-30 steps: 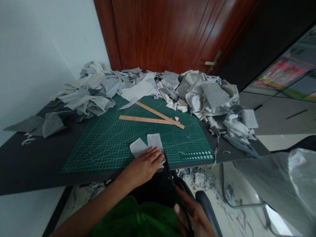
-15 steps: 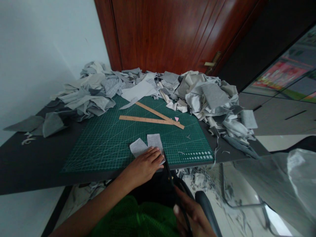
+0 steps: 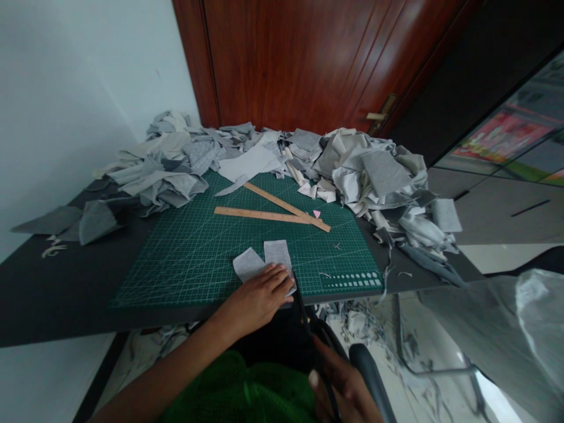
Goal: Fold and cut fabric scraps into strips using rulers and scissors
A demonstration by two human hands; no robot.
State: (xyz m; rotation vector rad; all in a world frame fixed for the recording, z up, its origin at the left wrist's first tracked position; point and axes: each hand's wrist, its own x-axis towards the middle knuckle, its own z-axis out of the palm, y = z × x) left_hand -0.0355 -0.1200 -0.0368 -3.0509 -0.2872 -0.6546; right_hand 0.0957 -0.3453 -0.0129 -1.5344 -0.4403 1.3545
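Observation:
My left hand (image 3: 259, 301) lies flat near the front edge of the green cutting mat (image 3: 185, 258), fingers stretched out. It presses on a grey fabric piece (image 3: 277, 252), whose lower part it covers. Another grey fabric piece (image 3: 248, 264) sticks out to the left from beside or under the same hand. My right hand (image 3: 346, 382), low in the view below the table edge, is closed around the handles of black scissors (image 3: 301, 302). The scissor blades point up along the right side of the held fabric, close to my left fingertips. How far the blades are apart is hard to make out.
Two wooden rulers (image 3: 259, 215) lie crossed on the mat, with a small pink triangle (image 3: 316, 214) beside them. Heaped fabric scraps (image 3: 383, 170) line the table's back and right side, with another heap (image 3: 163, 176) at left. A clear plastic bag (image 3: 493, 329) hangs at right.
The whole view has shifted very slightly. Both hands, the scissors and the fabric keep practically the same places relative to each other.

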